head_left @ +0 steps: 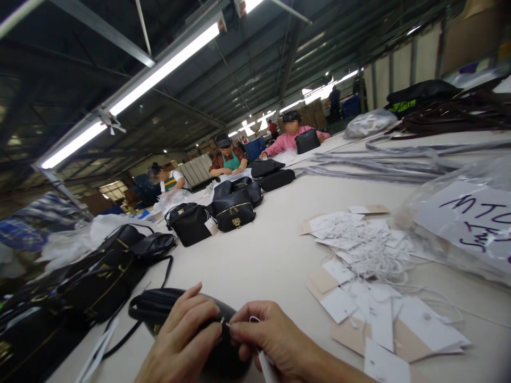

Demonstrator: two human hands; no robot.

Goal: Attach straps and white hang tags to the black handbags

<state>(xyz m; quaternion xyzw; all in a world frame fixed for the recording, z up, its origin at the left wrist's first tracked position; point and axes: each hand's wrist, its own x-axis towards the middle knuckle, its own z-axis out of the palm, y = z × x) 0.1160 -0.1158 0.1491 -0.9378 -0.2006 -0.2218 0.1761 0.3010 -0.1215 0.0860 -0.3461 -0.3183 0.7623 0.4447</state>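
Observation:
A black handbag (229,354) lies at the table's near edge, partly hidden by my hands. My left hand (186,338) grips its top, with thumb and fingertips close together by a small gold metal fitting (222,321). My right hand (275,335) pinches a white string (254,319) close to that fitting; the string forms a small loop above the fingers. A white hang tag (268,368) hangs below the right hand, partly covered by it. Whether the string passes through the fitting cannot be made out.
Loose white and beige tags (383,314) with strings are piled at right, beside a marked plastic bag (463,223). Black handbags (99,276) line the left; more (233,210) stand ahead. Grey wrapped straps (359,162) lie farther back. Several people work along the table.

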